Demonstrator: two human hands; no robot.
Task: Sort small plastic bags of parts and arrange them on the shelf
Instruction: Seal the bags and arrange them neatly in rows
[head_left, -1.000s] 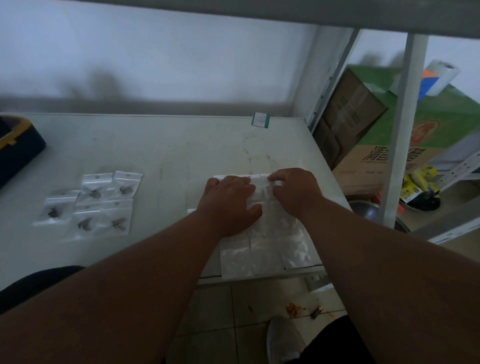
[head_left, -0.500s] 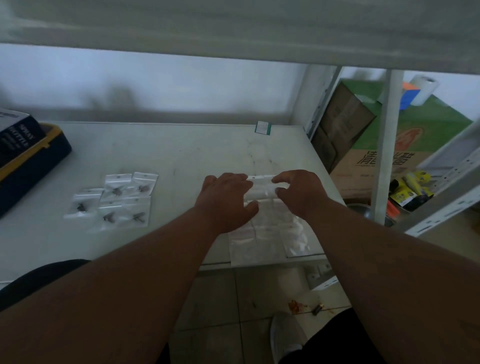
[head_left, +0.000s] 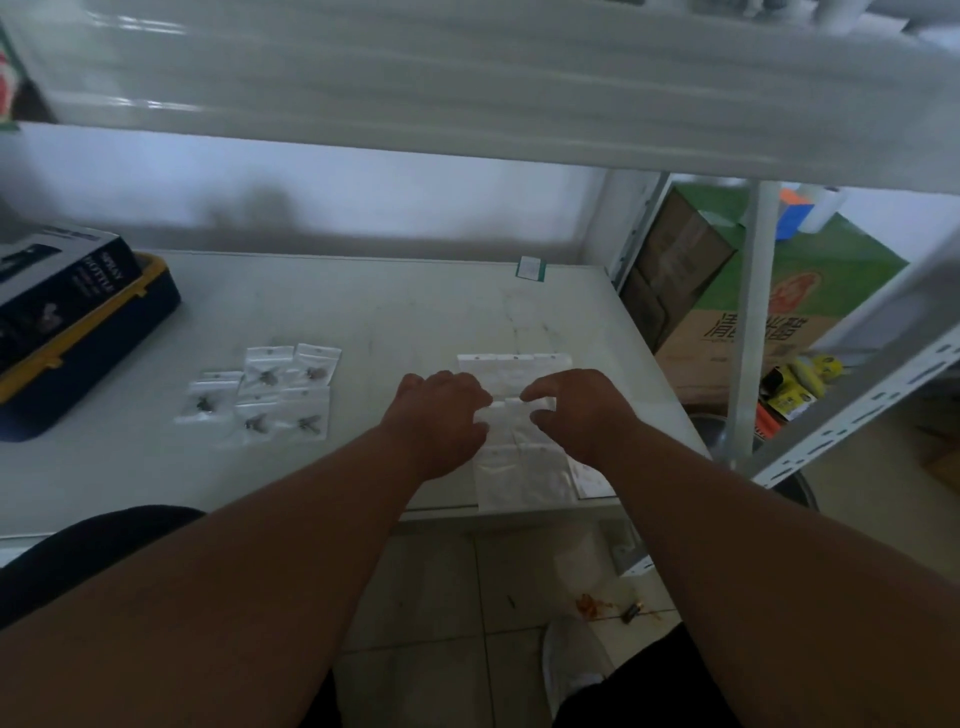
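Both hands, left (head_left: 439, 415) and right (head_left: 576, 410), now sit nearer the shelf edge, uncovering the far bags (head_left: 514, 369).

Left hand (head_left: 439, 415) and right hand (head_left: 576, 415) pinching one clear bag (head_left: 511, 413) over a sheet of empty bags (head_left: 519, 467) at shelf (head_left: 415, 312) front edge, five filled bags (head_left: 265, 395) grouped leftward, dark case (head_left: 78, 332) far left.

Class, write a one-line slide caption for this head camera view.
Both hands, left hand and right hand, arrange clear plastic bags on a white shelf.
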